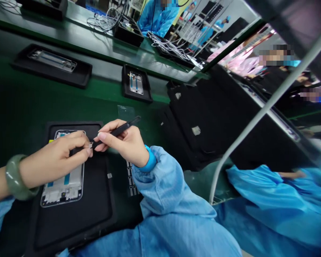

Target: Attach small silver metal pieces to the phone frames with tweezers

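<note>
Left hand (52, 160) closed, fingers pinching small metal piece (90, 144) above phone frame (62, 189) in black tray (98, 210); right hand (125, 144) gripping black tweezers (120, 130), tip just beside piece.

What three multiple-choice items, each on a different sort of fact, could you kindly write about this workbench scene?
1. Where is the green bangle worn?
A. Left wrist
B. Right wrist
C. Around the tweezers

2. What colour is the band at the right wrist?
A. Red
B. Blue
C. White

3. How are the black tweezers placed?
A. Lying on the bench
B. Held in the left hand
C. Held in the right hand

Answers:
1. A, since it circles the wrist behind the left hand.
2. B, since the band shows blue beside the sleeve.
3. C, since the right hand's fingers grip them.
</note>
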`<state>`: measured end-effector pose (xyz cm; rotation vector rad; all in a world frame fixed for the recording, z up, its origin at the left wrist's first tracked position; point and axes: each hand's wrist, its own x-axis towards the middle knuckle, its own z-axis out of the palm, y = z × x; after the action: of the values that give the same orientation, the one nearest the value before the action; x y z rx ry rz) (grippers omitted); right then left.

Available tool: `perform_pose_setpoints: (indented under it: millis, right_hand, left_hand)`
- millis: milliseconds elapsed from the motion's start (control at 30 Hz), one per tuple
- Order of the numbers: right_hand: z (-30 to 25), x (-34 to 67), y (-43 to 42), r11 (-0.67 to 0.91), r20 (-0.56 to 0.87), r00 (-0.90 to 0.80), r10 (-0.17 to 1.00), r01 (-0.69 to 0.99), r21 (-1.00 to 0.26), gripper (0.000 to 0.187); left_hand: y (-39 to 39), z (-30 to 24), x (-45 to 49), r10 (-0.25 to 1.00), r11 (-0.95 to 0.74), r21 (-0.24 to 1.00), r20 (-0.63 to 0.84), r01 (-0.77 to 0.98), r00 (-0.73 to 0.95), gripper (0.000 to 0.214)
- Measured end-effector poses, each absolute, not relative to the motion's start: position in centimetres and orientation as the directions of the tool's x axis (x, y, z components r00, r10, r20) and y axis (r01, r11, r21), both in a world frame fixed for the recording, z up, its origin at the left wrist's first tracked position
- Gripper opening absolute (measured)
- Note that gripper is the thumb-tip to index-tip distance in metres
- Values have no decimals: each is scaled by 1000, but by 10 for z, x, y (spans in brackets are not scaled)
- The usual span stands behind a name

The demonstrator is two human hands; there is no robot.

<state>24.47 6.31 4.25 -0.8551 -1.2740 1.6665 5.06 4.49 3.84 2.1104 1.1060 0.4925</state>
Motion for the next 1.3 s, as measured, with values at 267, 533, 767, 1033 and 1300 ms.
perform_pose_setpoints:
  millis: [267, 533, 767, 1033, 1300]
  right_hand:
    - [36, 218, 87, -252, -75, -433, 898, -367, -896, 23]
    - [5, 194, 84, -327, -228, -363, 903, -240, -914, 33]
    - [0, 187, 78, -305, -258, -386, 886, -67, -950, 35]
    - [0, 188, 78, -258, -263, -411, 873, 67, -964, 32]
    - [0, 189, 79, -222, -243, -418, 875, 100, -970, 28]
  left_hand:
    - [46, 3, -27, 844, -521, 363, 83, 772, 530, 59]
    - [15, -15, -14, 815, -578, 301, 249, 758, 523, 44]
    - [9, -16, -13, 827, -562, 336, 246, 756, 505, 37]
    - [9, -12, -12, 844, -536, 388, 228, 749, 486, 35]
    - [9, -9, -12, 848, -529, 391, 204, 753, 489, 34]
